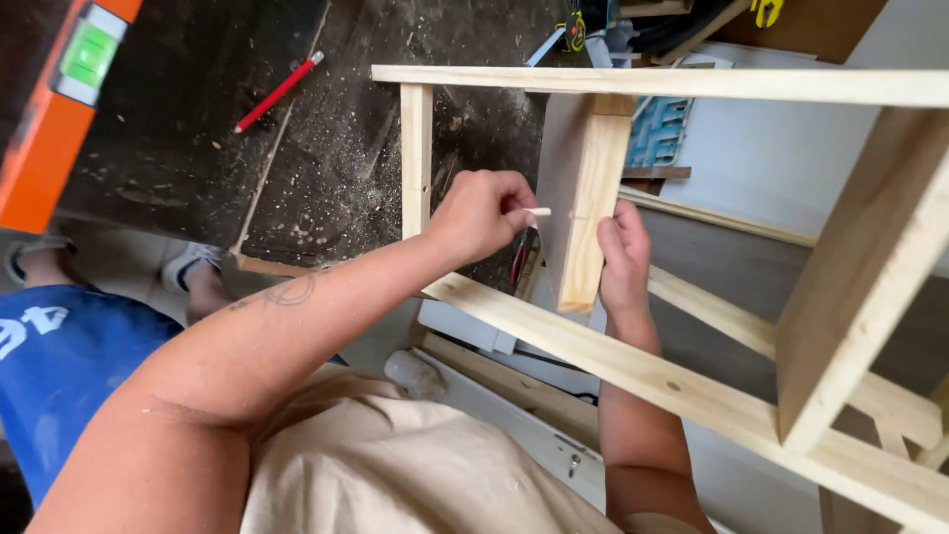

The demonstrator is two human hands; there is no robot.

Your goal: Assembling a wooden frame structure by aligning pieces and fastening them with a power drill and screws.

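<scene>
- The wood block (pixel 583 198) stands upright inside the wood frame (pixel 633 84), under its top bar, and I see just one block like it here.
- My left hand (pixel 484 213) has its fingers curled shut on a small pale peg (pixel 537 212). The peg tip pokes out and touches the side of the block.
- My right hand (pixel 625 259) presses on the other side of the block, fingers bent around its edge. I cannot tell how tight the hold is.
- I see no boxes or bowls to look into.
- The frame is cut off at the right and bottom, so I cannot count all its bars.
- One red pencil (pixel 279 91) lies on the dusty dark board (pixel 336 168).
- One orange level (pixel 61 109) sits at the top left, partly out of view.
- Blue and yellow tools at the top are too cut off to name.
- Something red behind the block is mostly hidden.
</scene>
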